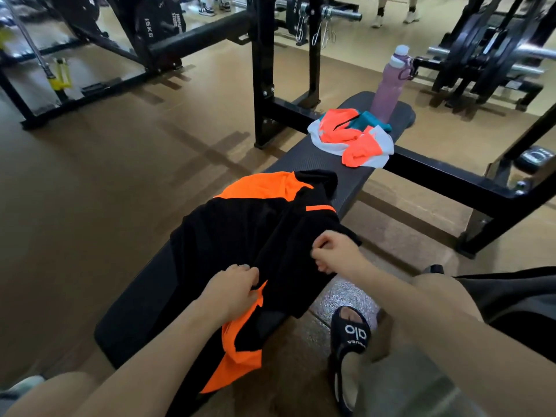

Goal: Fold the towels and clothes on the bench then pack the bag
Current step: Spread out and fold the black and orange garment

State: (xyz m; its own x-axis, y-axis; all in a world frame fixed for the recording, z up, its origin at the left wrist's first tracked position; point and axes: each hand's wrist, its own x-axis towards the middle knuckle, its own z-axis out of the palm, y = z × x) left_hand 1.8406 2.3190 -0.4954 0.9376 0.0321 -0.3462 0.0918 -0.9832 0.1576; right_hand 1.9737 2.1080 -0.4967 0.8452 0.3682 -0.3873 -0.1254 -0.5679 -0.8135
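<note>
Both hands [282, 272] pinching black-and-orange shirt [240, 233] edges, bare bench [301, 164] padding beyond.

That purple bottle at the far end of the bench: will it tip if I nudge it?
Probably. The purple bottle is tall and narrow, standing upright near the bench end. It looks soft-walled, so it may flex when squeezed. Its fill level isn't visible.

We see the black and orange shirt [255, 236] hiding the worktop [144, 296] beneath it; the shirt's lower end seems hidden by the left forearm.
</note>
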